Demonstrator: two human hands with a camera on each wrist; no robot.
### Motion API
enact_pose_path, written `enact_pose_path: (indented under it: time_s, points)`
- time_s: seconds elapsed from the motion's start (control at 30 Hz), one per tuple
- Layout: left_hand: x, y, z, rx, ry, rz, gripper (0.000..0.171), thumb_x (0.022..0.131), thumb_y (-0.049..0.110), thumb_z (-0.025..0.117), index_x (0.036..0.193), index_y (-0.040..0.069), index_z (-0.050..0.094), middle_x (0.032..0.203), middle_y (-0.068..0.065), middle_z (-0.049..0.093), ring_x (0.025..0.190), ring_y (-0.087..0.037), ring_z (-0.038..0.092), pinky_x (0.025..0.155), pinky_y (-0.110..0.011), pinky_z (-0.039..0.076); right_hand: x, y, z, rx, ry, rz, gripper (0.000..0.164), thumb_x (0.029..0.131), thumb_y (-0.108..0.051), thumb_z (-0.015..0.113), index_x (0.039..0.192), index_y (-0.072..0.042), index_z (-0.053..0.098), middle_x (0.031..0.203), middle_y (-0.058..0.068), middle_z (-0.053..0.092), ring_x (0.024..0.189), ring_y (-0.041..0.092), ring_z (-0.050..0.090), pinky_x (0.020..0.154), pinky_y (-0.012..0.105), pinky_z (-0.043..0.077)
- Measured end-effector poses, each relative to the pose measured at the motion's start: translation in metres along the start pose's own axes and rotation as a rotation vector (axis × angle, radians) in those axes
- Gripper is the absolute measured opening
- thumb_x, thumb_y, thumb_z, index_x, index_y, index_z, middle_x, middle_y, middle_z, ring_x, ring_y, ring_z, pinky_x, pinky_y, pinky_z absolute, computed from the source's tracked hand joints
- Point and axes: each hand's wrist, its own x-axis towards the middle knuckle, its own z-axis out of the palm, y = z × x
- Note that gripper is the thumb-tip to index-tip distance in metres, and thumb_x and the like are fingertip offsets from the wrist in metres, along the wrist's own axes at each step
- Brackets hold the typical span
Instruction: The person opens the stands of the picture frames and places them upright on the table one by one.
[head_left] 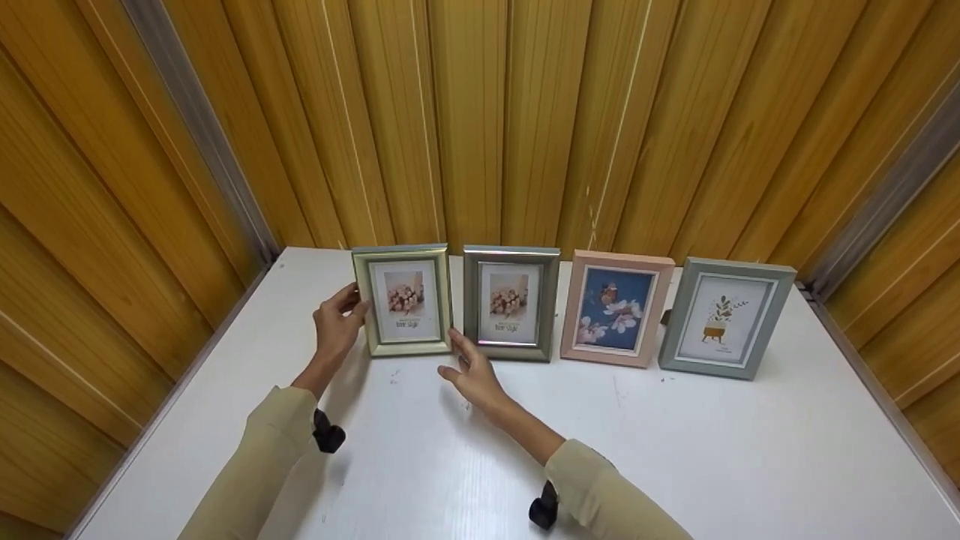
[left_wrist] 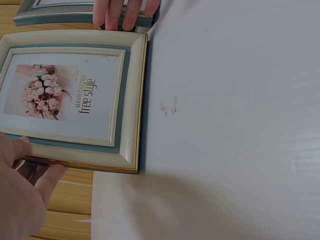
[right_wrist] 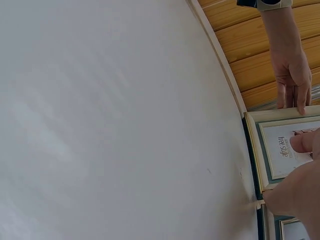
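Observation:
A cream picture frame (head_left: 409, 349) with a pink bouquet print stands upright at the left of a row on the white table. My left hand (head_left: 339, 324) grips its left side; in the left wrist view the thumb (left_wrist: 20, 146) lies on the front border and the fingers reach round the edge. At the lower right side, my right hand (head_left: 476, 379) touches the cream frame with extended fingers, its thumb held apart in front. Close on the right stands a grey-brown picture frame (head_left: 511, 351) with a similar bouquet print; the right fingertips are in the gap between the two.
Farther right stand a pink picture frame (head_left: 604, 356) with a blossom print and a grey-green picture frame (head_left: 705, 367) with a potted-plant print, slightly angled. Wood-look panels (head_left: 469, 135) rise behind the white table (head_left: 675, 450). Metal posts (head_left: 202, 127) mark the corners.

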Motion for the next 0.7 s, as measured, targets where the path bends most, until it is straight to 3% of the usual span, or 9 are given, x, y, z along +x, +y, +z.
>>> enact_pose_path:
  time_s: [0.17,0.3,0.43,0.7]
  points:
    - [-0.002,-0.002,-0.003,0.100,0.020,0.030,0.042,0.099,0.001,0.060,0.141,-0.003,0.057,0.123,-0.028,0.069,0.110,-0.038,0.068,0.069,-0.011,0.050,-0.004,0.003,0.008,0.014,-0.019,0.015,0.070,0.094,0.001,0.062,0.156,0.007,0.029,0.166,0.026,0.023,0.154,0.044,0.023,0.127,0.052,0.020]
    - [-0.004,-0.002,-0.005,0.164,0.044,0.057,0.041,0.099,0.003,0.061,0.140,-0.003,0.058,0.120,-0.027,0.070,0.109,-0.039,0.068,0.084,-0.032,0.055,-0.006,0.004,0.012,0.013,-0.035,0.004,0.069,0.094,0.001,0.062,0.155,0.009,0.030,0.167,0.026,0.017,0.154,0.046,0.022,0.126,0.054,0.021]
    - [-0.004,-0.001,-0.004,0.171,0.049,0.056,0.040,0.100,0.005,0.060,0.139,-0.004,0.058,0.121,-0.028,0.069,0.110,-0.040,0.067,0.099,-0.050,0.051,-0.005,0.004,0.012,0.009,-0.039,-0.017,0.069,0.094,0.001,0.061,0.155,0.010,0.030,0.166,0.028,0.017,0.153,0.048,0.023,0.126,0.055,0.021]
    - [-0.007,0.005,0.000,0.192,0.097,-0.015,0.051,0.098,0.013,0.064,0.145,-0.002,0.049,0.131,-0.026,0.065,0.124,-0.039,0.060,0.108,-0.053,0.045,-0.004,-0.001,0.001,-0.006,-0.061,0.010,0.067,0.094,0.001,0.059,0.154,0.011,0.030,0.160,0.032,0.032,0.150,0.047,0.031,0.124,0.054,0.027]
